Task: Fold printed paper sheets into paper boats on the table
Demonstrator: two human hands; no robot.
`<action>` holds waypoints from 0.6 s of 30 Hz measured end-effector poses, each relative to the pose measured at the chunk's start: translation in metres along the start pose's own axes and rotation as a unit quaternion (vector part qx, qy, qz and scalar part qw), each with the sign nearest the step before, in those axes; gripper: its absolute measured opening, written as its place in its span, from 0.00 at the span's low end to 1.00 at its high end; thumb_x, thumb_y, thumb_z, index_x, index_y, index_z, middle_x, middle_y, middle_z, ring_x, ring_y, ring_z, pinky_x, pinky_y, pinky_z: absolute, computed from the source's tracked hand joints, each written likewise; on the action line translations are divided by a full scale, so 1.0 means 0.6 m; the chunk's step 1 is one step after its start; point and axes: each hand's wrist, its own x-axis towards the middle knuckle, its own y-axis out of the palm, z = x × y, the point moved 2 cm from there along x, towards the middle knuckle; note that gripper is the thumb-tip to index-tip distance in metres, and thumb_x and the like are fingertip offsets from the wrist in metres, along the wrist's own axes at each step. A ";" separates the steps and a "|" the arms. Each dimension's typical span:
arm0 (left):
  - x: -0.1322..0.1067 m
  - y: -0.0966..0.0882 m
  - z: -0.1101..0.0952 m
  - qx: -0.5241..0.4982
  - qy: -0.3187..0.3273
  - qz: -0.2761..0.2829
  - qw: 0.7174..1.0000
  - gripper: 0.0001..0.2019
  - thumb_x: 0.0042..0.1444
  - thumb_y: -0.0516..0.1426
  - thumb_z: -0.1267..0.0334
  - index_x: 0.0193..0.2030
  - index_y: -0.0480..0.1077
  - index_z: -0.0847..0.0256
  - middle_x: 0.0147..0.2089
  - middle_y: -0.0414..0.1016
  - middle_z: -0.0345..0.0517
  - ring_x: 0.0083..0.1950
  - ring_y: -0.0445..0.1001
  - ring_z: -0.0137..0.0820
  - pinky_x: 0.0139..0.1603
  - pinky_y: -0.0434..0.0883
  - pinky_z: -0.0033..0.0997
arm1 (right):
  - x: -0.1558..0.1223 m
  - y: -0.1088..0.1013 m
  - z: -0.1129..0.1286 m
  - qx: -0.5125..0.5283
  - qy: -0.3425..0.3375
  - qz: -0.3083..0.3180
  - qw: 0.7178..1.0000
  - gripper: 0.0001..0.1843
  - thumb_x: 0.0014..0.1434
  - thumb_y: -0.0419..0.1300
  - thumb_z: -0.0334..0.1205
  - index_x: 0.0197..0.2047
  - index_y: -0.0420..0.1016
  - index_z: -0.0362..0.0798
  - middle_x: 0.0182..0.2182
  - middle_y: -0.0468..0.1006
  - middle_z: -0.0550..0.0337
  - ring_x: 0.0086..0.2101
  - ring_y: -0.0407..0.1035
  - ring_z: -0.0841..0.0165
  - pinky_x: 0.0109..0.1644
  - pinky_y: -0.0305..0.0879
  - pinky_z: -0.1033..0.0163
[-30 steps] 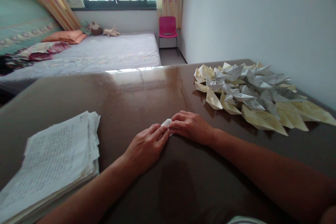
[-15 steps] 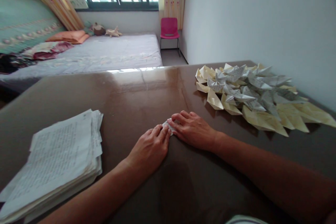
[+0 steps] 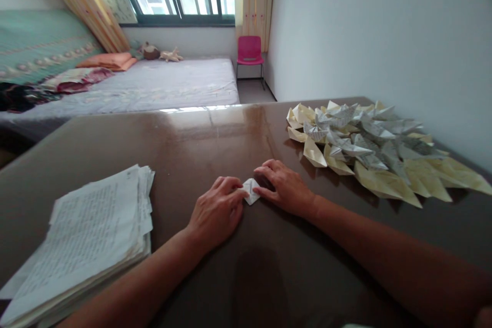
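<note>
Small white folded-paper diamond [image 3: 251, 197] — left hand [image 3: 217, 210] pinching its left corner, right hand [image 3: 288, 188] loosely open, thumb touching its right side — lies on the glossy brown tabletop [image 3: 192, 159]; probably light, crisp, easily creased, best held by edges.

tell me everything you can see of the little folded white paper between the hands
The small, diamond-shaped, folded white paper looks thin and layered, with a line, perhaps a crease or edge, near its middle. One corner points toward the person. It rests on the glossy brown tabletop, seemingly flat. The left hand touches its left corner; the right hand has its thumb at the right side. Any print is too small to read.
</note>
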 end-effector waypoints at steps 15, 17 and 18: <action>0.009 0.017 0.014 -0.214 -0.110 0.014 0.971 0.22 0.53 0.61 0.62 0.55 0.63 0.54 0.41 0.75 0.40 0.41 0.73 0.32 0.45 0.71 0.35 | -0.003 0.006 0.007 0.173 0.004 0.045 0.984 0.21 0.52 0.66 0.46 0.47 0.68 0.49 0.39 0.74 0.59 0.35 0.67 0.70 0.38 0.63 0.64; 0.008 0.016 0.010 -0.231 -0.099 0.020 0.968 0.20 0.54 0.59 0.64 0.54 0.64 0.53 0.39 0.75 0.38 0.39 0.73 0.30 0.44 0.71 0.33 | -0.004 0.006 0.008 0.179 0.005 0.068 0.981 0.20 0.52 0.66 0.46 0.46 0.69 0.49 0.35 0.75 0.62 0.34 0.68 0.70 0.37 0.63 0.64; 0.008 0.016 0.008 -0.242 -0.095 0.020 0.965 0.20 0.55 0.59 0.65 0.54 0.64 0.53 0.38 0.75 0.37 0.38 0.73 0.29 0.43 0.71 0.32 | -0.005 0.006 0.009 0.203 0.010 0.080 0.976 0.20 0.52 0.66 0.44 0.46 0.69 0.49 0.33 0.75 0.64 0.32 0.68 0.71 0.35 0.63 0.65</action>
